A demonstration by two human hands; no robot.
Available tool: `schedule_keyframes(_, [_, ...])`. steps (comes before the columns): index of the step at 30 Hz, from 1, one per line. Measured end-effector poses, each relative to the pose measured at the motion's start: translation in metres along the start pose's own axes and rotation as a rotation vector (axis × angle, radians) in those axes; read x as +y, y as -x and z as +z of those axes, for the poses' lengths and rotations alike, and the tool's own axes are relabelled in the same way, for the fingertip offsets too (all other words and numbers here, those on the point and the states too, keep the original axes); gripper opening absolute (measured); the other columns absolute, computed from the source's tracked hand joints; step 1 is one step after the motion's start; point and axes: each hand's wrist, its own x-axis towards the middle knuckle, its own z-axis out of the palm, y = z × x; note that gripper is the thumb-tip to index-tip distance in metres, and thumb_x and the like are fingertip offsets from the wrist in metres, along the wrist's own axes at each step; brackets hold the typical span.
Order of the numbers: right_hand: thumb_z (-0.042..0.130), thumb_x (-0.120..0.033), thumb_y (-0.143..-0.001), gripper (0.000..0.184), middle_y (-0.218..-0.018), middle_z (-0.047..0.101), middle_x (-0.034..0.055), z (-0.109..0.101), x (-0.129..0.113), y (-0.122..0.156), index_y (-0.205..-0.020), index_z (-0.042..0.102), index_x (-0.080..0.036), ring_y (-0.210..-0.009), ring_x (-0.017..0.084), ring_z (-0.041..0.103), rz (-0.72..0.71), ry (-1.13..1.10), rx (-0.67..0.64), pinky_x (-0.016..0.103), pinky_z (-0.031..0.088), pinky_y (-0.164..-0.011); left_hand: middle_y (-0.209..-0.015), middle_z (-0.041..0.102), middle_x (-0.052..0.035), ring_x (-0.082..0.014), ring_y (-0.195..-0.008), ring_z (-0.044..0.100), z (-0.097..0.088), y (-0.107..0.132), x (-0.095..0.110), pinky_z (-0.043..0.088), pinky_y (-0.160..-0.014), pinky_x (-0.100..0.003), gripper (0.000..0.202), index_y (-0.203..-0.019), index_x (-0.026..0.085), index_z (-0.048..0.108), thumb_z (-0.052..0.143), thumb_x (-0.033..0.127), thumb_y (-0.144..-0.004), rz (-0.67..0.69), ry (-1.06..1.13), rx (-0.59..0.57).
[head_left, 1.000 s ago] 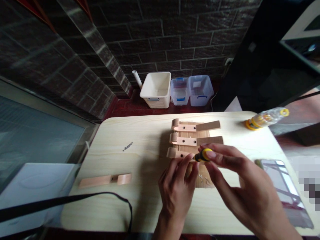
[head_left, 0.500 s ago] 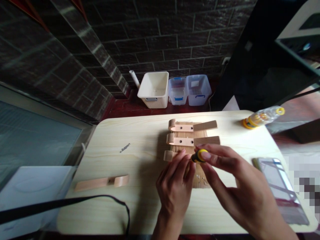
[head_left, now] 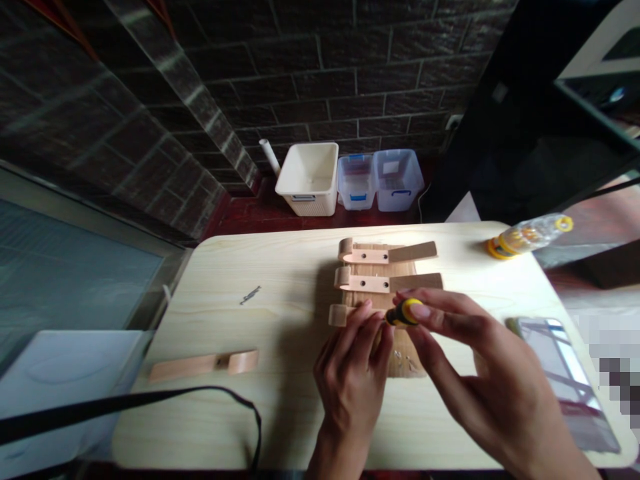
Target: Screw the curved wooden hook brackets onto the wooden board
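Note:
My right hand pinches a yellow-and-black screwdriver, which leans with its tip towards my left fingertips. My left hand presses its fingers together onto the third wooden hook, whose middle they cover. That hook lies across a brown wooden board. The screwdriver's very tip, and whatever it touches, is hidden between the fingers. Above on the same board sit two more wooden hooks, the top hook and the middle hook, each with two dark screw holes. Small screws lie on the board's lower part.
Another wooden hook and a small pile of screws lie on the table's left. A clear bottle-shaped case and a phone are at the right. A black strap crosses the lower left. Bins stand behind the table.
The screwdriver's handle has tilted a little further to the right, showing more of its black part. My right hand has shifted slightly right; my left hand keeps almost the same place.

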Motion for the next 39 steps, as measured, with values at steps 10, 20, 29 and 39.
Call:
schedule_keyframes(10, [0.069,-0.005,-0.099,0.041,-0.136,0.073,0.0083,0.0013,0.0023,0.0023,-0.133,0.062,-0.025,-0.128,0.017,0.074,0.022,-0.055,0.004,0.023,0.062,-0.104,-0.118,0.084,-0.0062,-0.0213,-0.106,0.082,-0.0002,-0.0047,-0.0004,0.062,-0.096,-0.034,0.013,-0.115,0.021,0.077,0.072,0.021,-0.102,0.019,0.012,-0.005])
schedule_keyframes(20, [0.069,-0.007,-0.099,0.040,-0.135,0.077,0.0073,-0.0006,-0.0008,0.0005,-0.133,0.064,-0.027,-0.127,0.019,0.076,-0.008,0.024,0.012,0.026,0.064,-0.105,-0.118,0.085,-0.0046,-0.0224,-0.103,0.082,-0.0010,-0.0037,0.0018,0.059,-0.093,-0.037,0.015,-0.116,0.024,0.078,0.074,0.023,-0.102,-0.018,-0.012,-0.007])
schedule_keyframes(29, [0.069,-0.011,-0.102,0.028,-0.126,0.077,0.0055,0.0005,-0.0013,-0.0016,-0.126,0.067,-0.026,-0.119,0.013,0.078,-0.004,0.088,0.020,0.017,0.064,-0.098,-0.118,0.084,-0.0064,-0.0219,-0.107,0.081,0.0000,-0.0038,0.0030,0.060,-0.097,-0.036,0.014,-0.115,0.022,0.078,0.071,0.021,-0.103,-0.019,-0.002,0.000])
schedule_keyframes(39, [0.069,-0.008,-0.100,0.029,-0.128,0.078,0.0067,0.0011,-0.0026,-0.0004,-0.124,0.067,-0.025,-0.122,0.016,0.078,0.001,0.030,0.030,0.021,0.064,-0.102,-0.122,0.083,-0.0067,-0.0216,-0.113,0.080,0.0003,-0.0020,0.0029,0.061,-0.101,-0.036,0.016,-0.118,0.022,0.076,0.069,0.019,-0.104,-0.024,0.013,-0.029])
